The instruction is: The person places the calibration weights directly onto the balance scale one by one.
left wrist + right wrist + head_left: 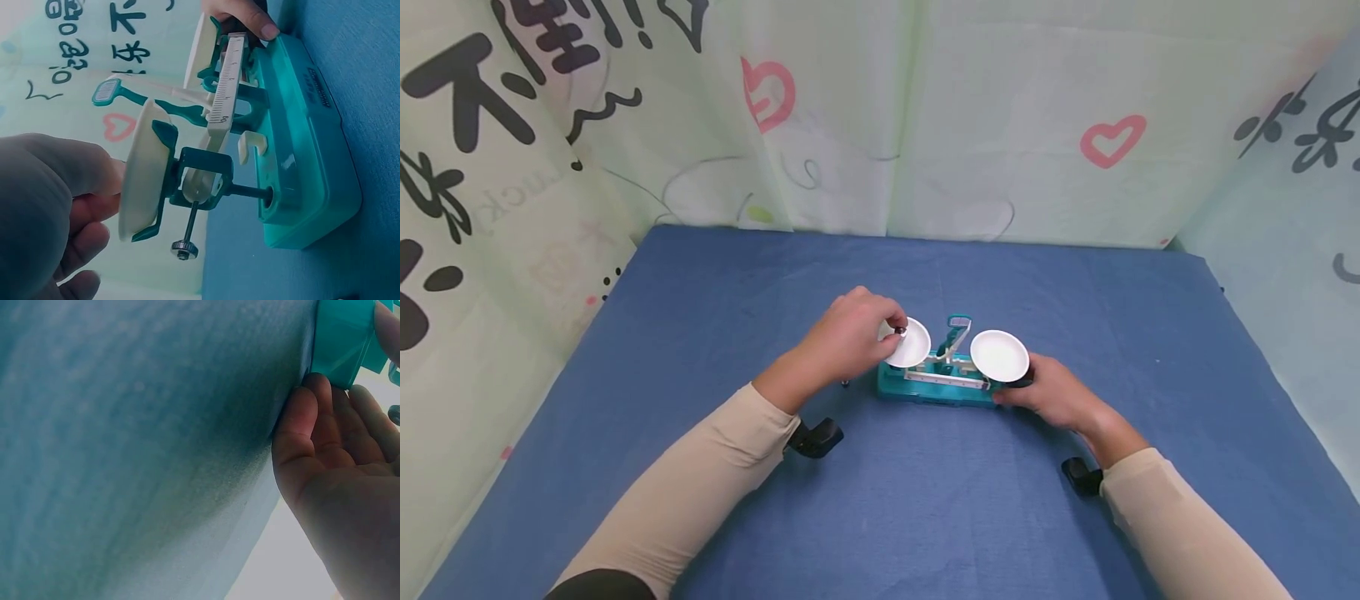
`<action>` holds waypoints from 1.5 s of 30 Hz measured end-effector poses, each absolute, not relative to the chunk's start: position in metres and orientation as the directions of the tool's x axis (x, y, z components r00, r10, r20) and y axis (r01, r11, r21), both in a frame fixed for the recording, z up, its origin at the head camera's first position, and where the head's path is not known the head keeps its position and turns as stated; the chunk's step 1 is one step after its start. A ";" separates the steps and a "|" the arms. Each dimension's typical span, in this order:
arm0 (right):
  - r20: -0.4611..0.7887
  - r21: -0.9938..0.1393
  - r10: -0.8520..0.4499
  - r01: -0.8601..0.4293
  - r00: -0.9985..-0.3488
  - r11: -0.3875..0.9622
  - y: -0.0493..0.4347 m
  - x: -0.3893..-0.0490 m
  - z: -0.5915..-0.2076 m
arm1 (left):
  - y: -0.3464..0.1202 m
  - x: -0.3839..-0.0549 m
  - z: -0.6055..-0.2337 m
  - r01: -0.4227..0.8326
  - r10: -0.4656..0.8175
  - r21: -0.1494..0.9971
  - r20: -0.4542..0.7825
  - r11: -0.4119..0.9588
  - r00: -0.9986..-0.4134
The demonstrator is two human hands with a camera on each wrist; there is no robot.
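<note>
A teal balance scale [936, 390] with two white pans stands on the blue cloth. Over its left pan [916, 348], my left hand [857, 331] pinches a small dark, shiny piece [900, 331] between thumb and forefinger; its exact kind is too small to tell. In the left wrist view that pan [142, 178] hides the fingertips. At the other end, beneath the right pan [1000, 356], my right hand [1058, 393] grips the end of the base, with the thumb on its front and the fingers [322, 415] at its end. The right pan holds nothing visible.
A small dark item [846, 383] lies on the blue cloth [880, 500] left of the scale. A knurled nut [184, 250] hangs out under the left pan. Pale printed curtains [970, 125] stand along the back and both sides.
</note>
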State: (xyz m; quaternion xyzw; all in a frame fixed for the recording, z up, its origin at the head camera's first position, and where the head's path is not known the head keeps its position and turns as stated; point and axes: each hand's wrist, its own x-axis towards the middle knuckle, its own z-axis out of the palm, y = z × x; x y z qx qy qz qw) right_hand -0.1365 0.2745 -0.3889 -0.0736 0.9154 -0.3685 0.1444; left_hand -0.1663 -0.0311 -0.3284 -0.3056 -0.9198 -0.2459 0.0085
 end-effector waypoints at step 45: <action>-0.243 -0.734 -0.100 0.115 -0.965 0.670 0.266 -0.122 -0.390 | -0.033 -0.168 -0.343 0.568 0.562 0.397 0.145 0.721 -0.814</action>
